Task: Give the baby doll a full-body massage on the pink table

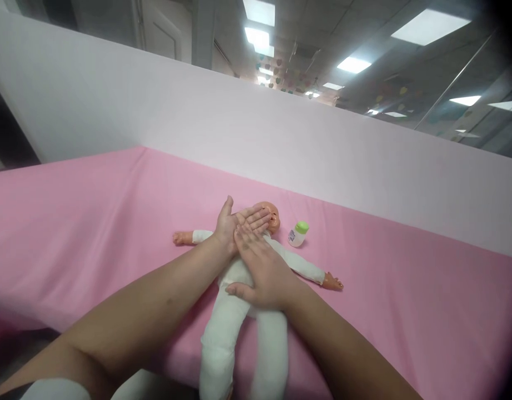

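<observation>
A baby doll with a white cloth body lies on its back on a pink cover. Over its chest my left hand is turned palm up, fingers stretched toward the doll's head and thumb raised. Palm down, my right hand rests its fingertips on my left palm, its fingers straight and its thumb out to the side. Neither hand holds anything. My hands hide the doll's chest and part of its face. A small clear bottle with a green cap stands slightly tilted beside the doll's head, to the right.
The pink cover spreads over the surface on both sides of the doll. Behind it rises a low white wall, with a glass pane and lit ceiling panels beyond. A pale door shows at the upper left.
</observation>
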Motion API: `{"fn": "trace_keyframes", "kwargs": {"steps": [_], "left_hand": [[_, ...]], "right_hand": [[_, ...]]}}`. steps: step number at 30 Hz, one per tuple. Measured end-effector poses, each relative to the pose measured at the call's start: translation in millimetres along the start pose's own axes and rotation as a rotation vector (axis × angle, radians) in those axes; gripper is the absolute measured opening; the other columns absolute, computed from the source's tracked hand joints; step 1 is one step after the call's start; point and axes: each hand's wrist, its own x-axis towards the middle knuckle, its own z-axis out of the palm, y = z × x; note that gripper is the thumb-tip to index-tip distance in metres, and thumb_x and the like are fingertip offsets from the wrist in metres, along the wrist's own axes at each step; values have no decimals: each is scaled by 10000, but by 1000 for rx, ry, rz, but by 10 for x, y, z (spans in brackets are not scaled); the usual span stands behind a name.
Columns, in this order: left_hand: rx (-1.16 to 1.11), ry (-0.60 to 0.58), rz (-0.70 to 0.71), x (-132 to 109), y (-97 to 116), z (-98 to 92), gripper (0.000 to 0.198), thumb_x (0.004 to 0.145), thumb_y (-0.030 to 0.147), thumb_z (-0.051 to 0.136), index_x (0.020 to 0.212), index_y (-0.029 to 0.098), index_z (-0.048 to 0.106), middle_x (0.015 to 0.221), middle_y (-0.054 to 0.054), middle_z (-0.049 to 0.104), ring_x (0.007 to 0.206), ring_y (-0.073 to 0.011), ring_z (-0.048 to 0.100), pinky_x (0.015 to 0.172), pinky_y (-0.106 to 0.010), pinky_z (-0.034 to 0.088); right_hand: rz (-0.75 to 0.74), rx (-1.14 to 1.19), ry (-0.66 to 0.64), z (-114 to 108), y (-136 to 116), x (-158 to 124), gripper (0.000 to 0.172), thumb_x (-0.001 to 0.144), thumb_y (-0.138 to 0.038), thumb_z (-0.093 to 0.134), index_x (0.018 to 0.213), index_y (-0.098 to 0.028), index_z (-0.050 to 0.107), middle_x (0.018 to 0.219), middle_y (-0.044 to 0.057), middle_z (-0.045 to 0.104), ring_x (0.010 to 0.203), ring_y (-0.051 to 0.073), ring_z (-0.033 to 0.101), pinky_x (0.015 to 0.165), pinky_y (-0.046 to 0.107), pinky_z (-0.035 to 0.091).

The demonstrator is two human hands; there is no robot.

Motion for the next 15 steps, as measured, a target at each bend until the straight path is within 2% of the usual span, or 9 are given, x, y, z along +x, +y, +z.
{"fn": "trace_keyframes", "kwargs": {"steps": [5, 8, 11, 15], "left_hand": [[-22, 14, -79, -84, -126, 135, 933, 971, 784, 374, 1408, -12, 590, 1295, -305, 697, 1182, -383, 713, 995, -472, 577], [-45, -15, -99, -136, -157, 191, 887, 965, 781, 403, 1375, 23, 617, 1213, -271, 734, 1113, -368, 736, 997, -481, 574], [-61, -72, -57, -137, -114, 177, 873, 974, 777, 373, 1373, 38, 613, 1199, -272, 735, 1116, -382, 733, 1003, -508, 571], [-42, -2, 31, -74, 29, 91, 923, 954, 788, 417, 1438, 14, 554, 1286, -309, 693, 1178, -399, 711, 995, -505, 584]], "right_hand": [[52, -28, 75, 40, 83, 14, 1085, 974, -713, 532, 1699, -124, -19, 1763, 168, 95, 1646, 339, 69, 1329, 599, 144], [91, -75, 104, 44, 158, 20, 1022, 989, -680, 531, 1704, -148, 29, 1767, 144, 92, 1648, 329, 50, 1333, 598, 100], [124, -114, 108, 26, 229, 19, 941, 1005, -645, 528, 1703, -171, 111, 1765, 124, 122, 1649, 317, 54, 1329, 611, 72], [150, -108, 76, -23, 248, 13, 908, 1003, -634, 534, 1695, -170, 176, 1748, 141, 190, 1640, 328, 133, 1321, 630, 84]]}}
